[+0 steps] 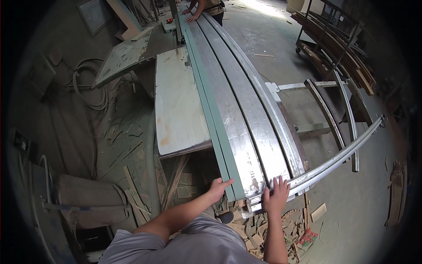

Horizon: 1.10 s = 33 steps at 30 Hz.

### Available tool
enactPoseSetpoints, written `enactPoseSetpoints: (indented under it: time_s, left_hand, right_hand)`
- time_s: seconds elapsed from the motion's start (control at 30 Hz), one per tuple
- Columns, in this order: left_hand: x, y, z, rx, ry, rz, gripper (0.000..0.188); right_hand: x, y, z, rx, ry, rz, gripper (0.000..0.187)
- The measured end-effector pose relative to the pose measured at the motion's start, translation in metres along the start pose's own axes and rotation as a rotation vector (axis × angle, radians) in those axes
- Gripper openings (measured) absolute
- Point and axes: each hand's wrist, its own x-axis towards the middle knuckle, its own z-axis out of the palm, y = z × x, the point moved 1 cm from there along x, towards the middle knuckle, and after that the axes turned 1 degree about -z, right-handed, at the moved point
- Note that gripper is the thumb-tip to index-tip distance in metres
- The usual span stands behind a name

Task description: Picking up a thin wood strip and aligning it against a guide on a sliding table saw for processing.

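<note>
Two long green strips [206, 105] lie side by side along the left edge of a silver sliding saw table [246, 114]. At their near end my left hand [218, 189] is closed around the outer strip's edge, thumb on top and the other fingers mostly hidden. Fingers spread, my right hand [277, 196] rests at the table's near end, beside a curved-looking metal fence rail [343, 154] that runs off to the right. It holds nothing. At the far end, another person's hands [192, 17] are on or near the strips.
A pale, stained side table [178, 105] adjoins the strips on the left. Wood offcuts [136, 198] and scraps litter the floor around the machine. To the right stand metal support bars [327, 114] and a cart [329, 39] loaded with boards. A coiled hose [94, 83] hangs at left.
</note>
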Motion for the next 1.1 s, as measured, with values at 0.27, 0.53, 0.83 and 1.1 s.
enactPoseSetpoints:
  time_s: [0.27, 0.53, 0.83, 1.1]
  left_hand:
    - [-0.001, -0.002, 0.0, -0.041, -0.014, -0.013, 0.03]
    - [-0.006, 0.005, 0.003, -0.048, -0.011, -0.038, 0.031]
    - [-0.011, 0.003, 0.008, -0.058, 0.0, -0.034, 0.033]
    - [-0.016, -0.002, 0.01, -0.061, 0.028, 0.005, 0.035]
  right_hand:
    - [0.005, -0.008, -0.009, -0.015, -0.036, 0.027, 0.032]
    - [0.004, -0.007, -0.013, -0.019, -0.042, 0.036, 0.032]
    - [0.001, -0.006, -0.016, -0.026, -0.032, 0.025, 0.03]
    - [0.001, -0.008, -0.021, -0.019, -0.05, 0.007, 0.029]
